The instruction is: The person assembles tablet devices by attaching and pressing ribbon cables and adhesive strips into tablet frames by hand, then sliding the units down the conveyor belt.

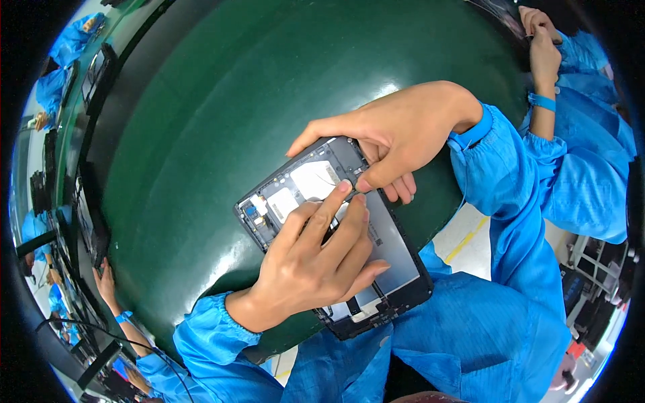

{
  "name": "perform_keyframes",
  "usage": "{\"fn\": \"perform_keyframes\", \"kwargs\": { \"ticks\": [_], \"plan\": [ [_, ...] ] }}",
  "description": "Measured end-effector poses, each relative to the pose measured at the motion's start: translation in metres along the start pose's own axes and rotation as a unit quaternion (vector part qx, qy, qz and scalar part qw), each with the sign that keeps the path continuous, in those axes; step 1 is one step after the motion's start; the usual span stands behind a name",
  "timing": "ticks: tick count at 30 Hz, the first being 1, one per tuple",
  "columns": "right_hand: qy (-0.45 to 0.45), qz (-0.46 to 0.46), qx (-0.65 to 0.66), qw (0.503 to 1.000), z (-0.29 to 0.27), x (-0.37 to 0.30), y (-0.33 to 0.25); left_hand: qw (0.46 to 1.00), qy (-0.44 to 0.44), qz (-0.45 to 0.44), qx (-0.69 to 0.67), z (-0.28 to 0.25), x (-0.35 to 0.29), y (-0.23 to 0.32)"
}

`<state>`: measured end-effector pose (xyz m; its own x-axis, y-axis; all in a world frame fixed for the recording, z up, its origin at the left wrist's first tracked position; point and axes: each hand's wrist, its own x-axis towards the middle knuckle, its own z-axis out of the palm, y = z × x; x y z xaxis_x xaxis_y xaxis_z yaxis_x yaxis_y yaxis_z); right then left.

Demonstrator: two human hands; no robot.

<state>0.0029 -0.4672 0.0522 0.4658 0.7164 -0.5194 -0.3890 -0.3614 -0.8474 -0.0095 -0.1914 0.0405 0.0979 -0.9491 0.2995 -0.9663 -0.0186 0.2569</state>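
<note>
An opened tablet (398, 252) lies slantwise in front of me, its lower part over my lap. Its dark frame, silver-white inner panels and small circuit parts show. My right hand (420, 131) clasps the upper right edge, thumb on the inner side and some fingers beyond or under the rim. Across the middle of the tablet rests my left hand (306, 262), fingers stretched out. Its index and middle fingertips press on the inner parts close to my right thumb. What lies beneath those fingertips is hidden.
A green work surface (201, 134) spreads beyond the tablet. Dark flat devices (87, 218) stand along its left side, near another person's hand (106, 285). At the upper right are a co-worker's hands (543, 50). A black cable (101, 327) curves at lower left.
</note>
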Motion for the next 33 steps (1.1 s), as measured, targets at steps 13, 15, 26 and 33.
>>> {"fn": "perform_keyframes", "kwargs": {
  "ticks": [13, 15, 26, 33],
  "plan": [
    [0.027, 0.019, -0.015, 0.999, 0.012, 0.002, -0.013, 1.0, 0.003, -0.001, 0.002, 0.001, -0.004, 0.001],
    [0.03, 0.018, -0.025, 0.999, 0.012, 0.002, -0.011, 1.0, 0.001, 0.001, 0.005, 0.001, -0.005, 0.003],
    [0.012, 0.012, -0.013, 1.0, 0.01, 0.001, -0.006, 1.0, 0.003, 0.002, -0.002, 0.0, -0.005, 0.001],
    [0.034, 0.007, -0.004, 0.999, 0.016, 0.003, -0.011, 1.0, 0.012, 0.002, 0.003, 0.002, -0.008, 0.003]
  ]
}}
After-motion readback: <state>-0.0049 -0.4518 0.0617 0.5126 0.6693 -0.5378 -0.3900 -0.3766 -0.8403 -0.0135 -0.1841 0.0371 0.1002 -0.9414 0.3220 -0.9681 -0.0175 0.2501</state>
